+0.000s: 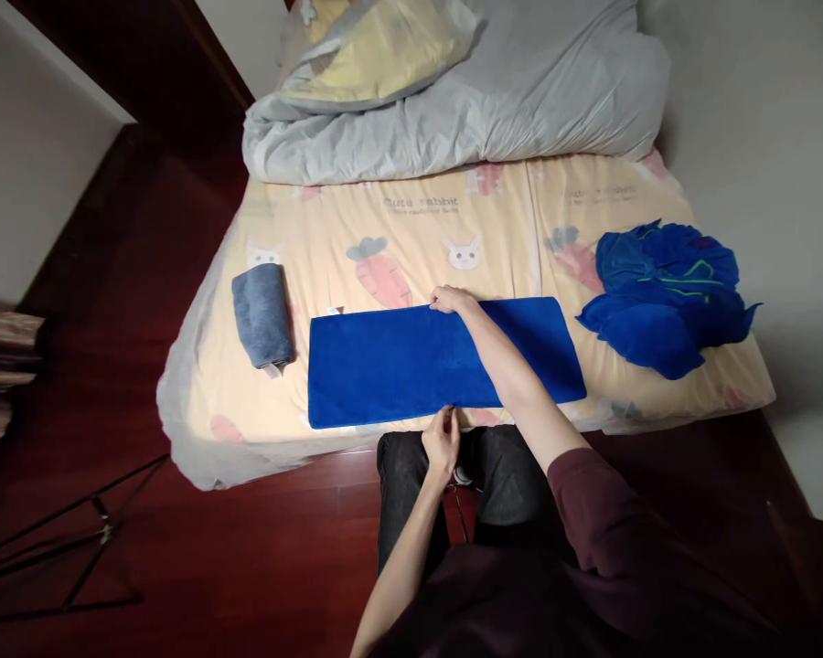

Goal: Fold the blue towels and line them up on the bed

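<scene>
A blue towel [384, 370] lies flat as a long rectangle across the near part of the bed. My left hand [442, 440] pinches its near edge around the middle, fingers closed on the cloth. Across the towel reaches my right arm, and my right hand [453, 300] grips the far edge, nearly opposite the left one. To the left of the towel sits a rolled grey-blue towel [261, 315] with a small tag at its lower end. A crumpled heap of blue cloths [672, 297] with green trim rests on the right side.
The bed [281, 228] has a yellow sheet printed with carrots and rabbits. A grey quilt [453, 128] is bunched at its far end. A black tripod leg [75, 503] stands on the dark red floor at left. A wall [761, 183] borders the right.
</scene>
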{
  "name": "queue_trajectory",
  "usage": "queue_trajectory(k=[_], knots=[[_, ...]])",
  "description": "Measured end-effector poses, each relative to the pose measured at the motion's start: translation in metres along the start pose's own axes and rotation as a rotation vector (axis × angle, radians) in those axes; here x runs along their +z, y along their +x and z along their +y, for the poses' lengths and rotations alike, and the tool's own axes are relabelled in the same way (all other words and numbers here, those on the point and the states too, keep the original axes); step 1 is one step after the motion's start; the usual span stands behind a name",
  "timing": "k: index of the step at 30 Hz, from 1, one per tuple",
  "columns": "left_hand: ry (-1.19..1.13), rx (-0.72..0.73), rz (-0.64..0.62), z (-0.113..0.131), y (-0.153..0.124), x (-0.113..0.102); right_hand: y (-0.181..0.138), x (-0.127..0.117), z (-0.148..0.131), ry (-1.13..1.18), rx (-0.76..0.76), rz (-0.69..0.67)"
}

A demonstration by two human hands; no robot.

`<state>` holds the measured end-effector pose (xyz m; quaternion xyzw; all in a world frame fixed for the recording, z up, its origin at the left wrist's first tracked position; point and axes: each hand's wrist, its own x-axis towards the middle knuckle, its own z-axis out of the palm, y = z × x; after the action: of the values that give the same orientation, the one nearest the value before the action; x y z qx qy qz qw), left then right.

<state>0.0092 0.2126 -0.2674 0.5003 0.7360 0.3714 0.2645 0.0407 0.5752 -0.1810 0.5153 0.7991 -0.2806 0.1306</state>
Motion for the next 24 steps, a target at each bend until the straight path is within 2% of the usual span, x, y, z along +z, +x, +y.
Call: queue_trajectory(k=[2, 7, 10, 13, 18, 24], knots=[[-0.178, -0.121, 0.093, 0.007, -0.01, 0.011, 0.0, 0.002, 0.002, 0.007, -0.007, -0.001], [-0.551, -0.399, 0.191, 0.025, -0.015, 0.028, 0.0, 0.002, 0.008, 0.041, -0.045, -0.007], [-0.73, -0.487, 0.263, 0.029, -0.01, 0.038, 0.002, 0.002, 0.011, 0.051, -0.057, -0.021], [-0.793, -0.562, 0.351, 0.03, -0.008, 0.045, 0.003, 0.004, 0.014, 0.102, -0.058, -0.003], [-0.788, -0.586, 0.443, 0.037, -0.018, 0.039, -0.003, 0.003, 0.016, 0.196, -0.048, 0.087], [-0.781, -0.506, 0.507, 0.058, -0.028, 0.009, -0.019, -0.011, 0.012, 0.34, -0.115, 0.233]])
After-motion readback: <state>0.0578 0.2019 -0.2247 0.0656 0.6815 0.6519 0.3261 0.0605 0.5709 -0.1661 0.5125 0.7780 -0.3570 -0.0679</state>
